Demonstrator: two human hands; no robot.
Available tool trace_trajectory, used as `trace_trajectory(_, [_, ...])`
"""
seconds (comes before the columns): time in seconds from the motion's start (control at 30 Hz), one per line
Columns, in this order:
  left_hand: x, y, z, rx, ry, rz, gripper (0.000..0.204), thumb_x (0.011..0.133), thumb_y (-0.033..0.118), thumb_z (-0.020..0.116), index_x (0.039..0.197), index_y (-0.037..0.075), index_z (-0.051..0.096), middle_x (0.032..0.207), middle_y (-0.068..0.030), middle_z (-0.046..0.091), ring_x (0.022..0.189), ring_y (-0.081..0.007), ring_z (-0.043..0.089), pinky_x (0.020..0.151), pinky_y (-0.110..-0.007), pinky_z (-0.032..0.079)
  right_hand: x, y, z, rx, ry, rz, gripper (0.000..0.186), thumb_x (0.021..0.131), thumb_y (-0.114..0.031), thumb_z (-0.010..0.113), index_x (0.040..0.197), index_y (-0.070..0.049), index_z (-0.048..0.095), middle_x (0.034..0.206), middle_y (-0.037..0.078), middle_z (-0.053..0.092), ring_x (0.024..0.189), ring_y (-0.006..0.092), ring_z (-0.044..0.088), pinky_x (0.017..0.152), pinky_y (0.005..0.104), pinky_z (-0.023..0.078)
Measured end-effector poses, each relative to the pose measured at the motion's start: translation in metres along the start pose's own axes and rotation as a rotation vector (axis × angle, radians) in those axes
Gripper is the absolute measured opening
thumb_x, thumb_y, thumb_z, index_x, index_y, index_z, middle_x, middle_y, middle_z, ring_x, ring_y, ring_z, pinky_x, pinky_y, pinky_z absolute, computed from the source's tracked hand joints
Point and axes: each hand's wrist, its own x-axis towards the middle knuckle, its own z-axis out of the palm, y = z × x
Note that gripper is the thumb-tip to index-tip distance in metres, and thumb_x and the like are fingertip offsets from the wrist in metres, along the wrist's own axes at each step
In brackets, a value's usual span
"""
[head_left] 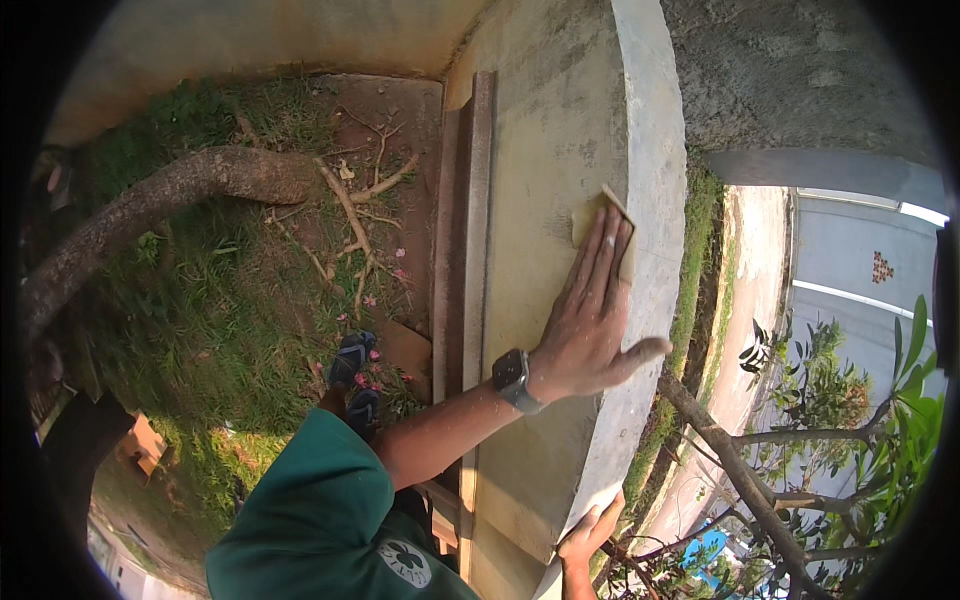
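My left hand (pixel 592 320), with a dark watch (pixel 512 378) on its wrist, presses flat against the yellowish plastered face of a low wall (pixel 545 130). Under its fingers is a folded tan sheet (pixel 586 222) that looks like sandpaper, one edge lifting near the fingertips. The thumb sticks out over the pale top (pixel 655 200) of the wall. Lower down, my right hand (pixel 592 532) grips the wall's top edge, fingers partly hidden. Pale dust speckles the left hand and forearm.
Along the wall's foot runs a brown ledge (pixel 480 210). Grass (pixel 230 290), a thick tree trunk (pixel 225 175) and fallen pink flowers lie to the left, near my sandalled feet (pixel 352 358). Beyond the wall a branch (pixel 735 470) and leaves reach close to the right hand.
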Motion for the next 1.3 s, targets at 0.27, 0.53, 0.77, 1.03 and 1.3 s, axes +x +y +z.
trace_trajectory(0.27, [-0.016,0.004,0.004,-0.151,0.029,0.017,0.109,0.103,0.069,0.047,0.162,-0.015,0.010,0.168,-0.0422,0.008,0.159,-0.0553,0.007,0.130,-0.060,0.012,0.000,0.001,0.001,0.021,0.010,-0.037,0.066,0.108,-0.042,0.041,0.144,0.012,0.048,0.133,0.032,0.059,0.123,0.0465,0.059,0.108,0.0509,0.043])
trace_trajectory(0.53, [-0.061,0.017,-0.011,-0.097,-0.106,0.079,0.101,0.107,0.055,0.048,0.163,-0.014,0.002,0.170,-0.0396,-0.001,0.161,-0.0514,0.001,0.131,-0.057,0.008,-0.001,0.002,0.003,-0.004,0.020,-0.053,0.060,0.109,-0.036,0.042,0.145,0.012,0.047,0.133,0.032,0.058,0.124,0.0468,0.058,0.109,0.0512,0.042])
trace_trajectory(0.77, [0.044,-0.105,-0.006,-0.274,0.112,-0.119,0.089,0.112,0.054,0.030,0.162,-0.016,0.006,0.172,-0.0359,0.002,0.162,-0.0448,0.000,0.133,-0.047,0.006,-0.001,0.003,0.003,0.020,0.047,-0.038,0.065,0.107,-0.040,0.044,0.143,0.013,0.047,0.132,0.033,0.059,0.123,0.0468,0.058,0.108,0.0508,0.043])
trace_trajectory(1.03, [-0.098,-0.096,-0.007,-0.254,-0.155,-0.406,0.089,0.107,0.043,0.049,0.168,-0.003,0.003,0.176,-0.0283,0.002,0.164,-0.0427,0.002,0.133,-0.050,0.008,-0.008,0.015,0.002,-0.013,0.003,0.028,0.067,0.108,-0.043,0.035,0.145,0.013,0.043,0.135,0.031,0.055,0.126,0.0427,0.055,0.108,0.0503,0.041])
trace_trajectory(1.3, [0.019,-0.178,0.002,-0.349,0.024,-0.273,0.085,0.109,0.046,0.042,0.167,-0.007,0.008,0.175,-0.0295,0.003,0.163,-0.0445,0.001,0.133,-0.051,0.006,-0.013,0.041,0.003,-0.063,0.011,0.004,0.070,0.108,-0.043,0.035,0.146,0.016,0.039,0.132,0.031,0.053,0.120,0.0417,0.053,0.107,0.0507,0.041])
